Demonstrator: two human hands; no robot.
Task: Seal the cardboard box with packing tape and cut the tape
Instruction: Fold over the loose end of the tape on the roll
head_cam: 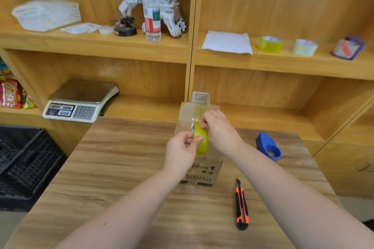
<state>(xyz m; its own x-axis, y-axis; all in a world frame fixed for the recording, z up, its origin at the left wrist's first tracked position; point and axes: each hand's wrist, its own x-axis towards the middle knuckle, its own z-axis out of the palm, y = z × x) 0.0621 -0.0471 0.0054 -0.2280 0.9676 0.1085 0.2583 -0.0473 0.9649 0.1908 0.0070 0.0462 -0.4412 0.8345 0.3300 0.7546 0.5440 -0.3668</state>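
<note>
Tape roll (201, 141) sits clamped between left hand (180, 152) and right hand (219, 131) fingers.

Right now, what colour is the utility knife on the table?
Orange and black utility knife, clearest in the head view.

The table (121, 168) looks like wood with a smooth, striped grain. The box (202, 174) is dull brown cardboard, and a shiny strip of clear tape (199, 110) runs along its far top. The tape roll (202, 143) is glossy yellow plastic. The knife (241, 206) on the near right looks like orange and black plastic. The blue tape holder (268, 145) on the right is smooth plastic.
</note>
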